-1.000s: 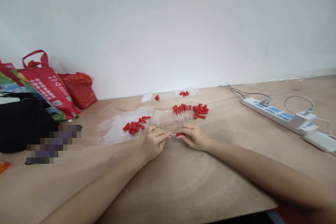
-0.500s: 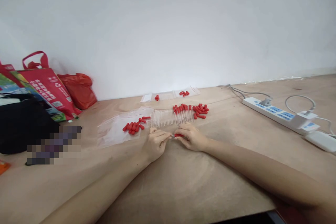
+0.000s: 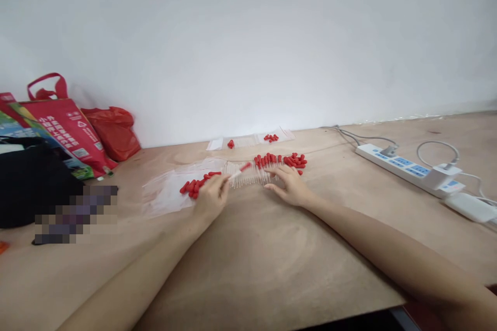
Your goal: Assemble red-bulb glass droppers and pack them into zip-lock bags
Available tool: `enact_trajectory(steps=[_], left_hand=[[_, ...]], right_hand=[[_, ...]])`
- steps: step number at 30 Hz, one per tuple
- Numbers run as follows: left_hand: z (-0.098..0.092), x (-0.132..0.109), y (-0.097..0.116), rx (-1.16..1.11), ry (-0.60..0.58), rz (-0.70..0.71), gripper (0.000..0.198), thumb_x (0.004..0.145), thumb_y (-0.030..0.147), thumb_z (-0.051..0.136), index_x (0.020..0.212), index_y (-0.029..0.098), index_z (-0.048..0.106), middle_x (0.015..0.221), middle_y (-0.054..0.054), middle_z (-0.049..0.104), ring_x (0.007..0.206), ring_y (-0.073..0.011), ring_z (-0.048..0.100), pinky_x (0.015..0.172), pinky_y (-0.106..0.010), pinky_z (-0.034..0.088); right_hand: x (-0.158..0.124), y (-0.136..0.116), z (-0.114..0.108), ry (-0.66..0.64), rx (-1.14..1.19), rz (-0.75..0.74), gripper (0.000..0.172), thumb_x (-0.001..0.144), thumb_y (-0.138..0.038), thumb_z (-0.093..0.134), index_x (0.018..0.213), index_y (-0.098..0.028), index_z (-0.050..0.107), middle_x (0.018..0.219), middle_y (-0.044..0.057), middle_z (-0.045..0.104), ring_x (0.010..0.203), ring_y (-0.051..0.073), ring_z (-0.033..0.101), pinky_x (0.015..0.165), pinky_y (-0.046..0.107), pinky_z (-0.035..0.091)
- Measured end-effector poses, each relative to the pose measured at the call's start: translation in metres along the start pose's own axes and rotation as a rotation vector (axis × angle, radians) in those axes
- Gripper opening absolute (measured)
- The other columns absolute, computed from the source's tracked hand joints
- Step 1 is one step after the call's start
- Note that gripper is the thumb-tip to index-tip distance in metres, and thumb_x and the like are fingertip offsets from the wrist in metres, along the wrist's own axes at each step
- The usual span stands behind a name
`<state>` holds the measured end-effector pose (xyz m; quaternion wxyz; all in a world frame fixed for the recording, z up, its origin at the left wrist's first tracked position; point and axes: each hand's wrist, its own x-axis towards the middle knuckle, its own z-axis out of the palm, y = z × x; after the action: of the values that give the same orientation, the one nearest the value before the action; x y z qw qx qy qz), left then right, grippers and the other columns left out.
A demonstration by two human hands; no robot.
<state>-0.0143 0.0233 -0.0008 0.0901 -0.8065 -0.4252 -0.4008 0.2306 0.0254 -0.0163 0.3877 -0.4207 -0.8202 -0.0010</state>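
Between the closed fingers of my left hand (image 3: 213,194) is a glass dropper (image 3: 239,171) with a red rubber bulb, its bulb end pointing up and right. My right hand (image 3: 289,186) has its fingers apart and holds nothing; its fingertips are over the near end of the row. That row of clear glass tubes (image 3: 241,181) lies side by side on the table, and those at its right carry red bulbs (image 3: 266,159). Right of it sits a pile of loose red bulbs (image 3: 295,159). Another group of red bulbs (image 3: 190,187) lies by my left hand, partly hidden by it.
Clear plastic bags (image 3: 163,194) lie under the left bulbs. Farther back is another bag (image 3: 287,134) with tubes and bulbs. A white power strip (image 3: 399,164) with cables is at right. Red bags (image 3: 73,129) and a black bag (image 3: 34,181) stand at left on the wooden table (image 3: 248,269).
My hands have come apart. My left hand has moved left with the dropper, now showing its red bulb; my right hand has let go and opened beside the row.
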Motion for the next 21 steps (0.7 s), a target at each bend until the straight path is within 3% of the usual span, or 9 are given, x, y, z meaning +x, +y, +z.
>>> enact_trajectory(steps=[3, 8, 15, 21], left_hand=[[-0.006, 0.009, -0.024, 0.152, 0.045, -0.169, 0.015, 0.079, 0.021, 0.043, 0.081, 0.016, 0.057, 0.076, -0.005, 0.063, 0.069, -0.0172, 0.058, 0.064, -0.028, 0.044], [-0.002, 0.016, -0.046, 0.438, -0.105, -0.095, 0.017, 0.074, 0.016, 0.042, 0.07, 0.018, 0.059, 0.069, -0.005, 0.063, 0.069, -0.0206, 0.057, 0.066, -0.032, 0.04], [0.011, 0.013, -0.045, 0.466, -0.197, -0.006, 0.021, 0.074, 0.019, 0.043, 0.07, 0.018, 0.063, 0.069, -0.007, 0.062, 0.071, -0.0218, 0.057, 0.068, -0.034, 0.039], [0.007, 0.011, -0.032, 0.445, -0.157, -0.011, 0.026, 0.076, 0.034, 0.046, 0.077, 0.017, 0.065, 0.074, -0.008, 0.062, 0.078, -0.0248, 0.055, 0.069, -0.037, 0.037]], right_hand=[[-0.001, 0.017, -0.003, 0.061, -0.084, 0.139, 0.021, 0.079, -0.033, 0.049, 0.092, -0.019, 0.059, 0.085, 0.006, 0.061, 0.084, 0.019, 0.051, 0.074, 0.032, 0.033], [-0.004, 0.034, -0.011, 0.066, -0.284, 0.313, 0.015, 0.076, -0.026, 0.048, 0.076, -0.019, 0.061, 0.079, 0.005, 0.063, 0.082, 0.021, 0.051, 0.071, 0.033, 0.028], [-0.006, 0.037, -0.016, -0.028, -0.384, 0.366, 0.017, 0.076, -0.027, 0.047, 0.072, -0.02, 0.062, 0.078, 0.004, 0.064, 0.081, 0.02, 0.051, 0.067, 0.032, 0.026], [-0.005, 0.041, -0.013, -0.073, -0.41, 0.395, 0.016, 0.076, -0.028, 0.049, 0.079, -0.021, 0.063, 0.083, 0.005, 0.064, 0.084, 0.021, 0.051, 0.066, 0.032, 0.027]])
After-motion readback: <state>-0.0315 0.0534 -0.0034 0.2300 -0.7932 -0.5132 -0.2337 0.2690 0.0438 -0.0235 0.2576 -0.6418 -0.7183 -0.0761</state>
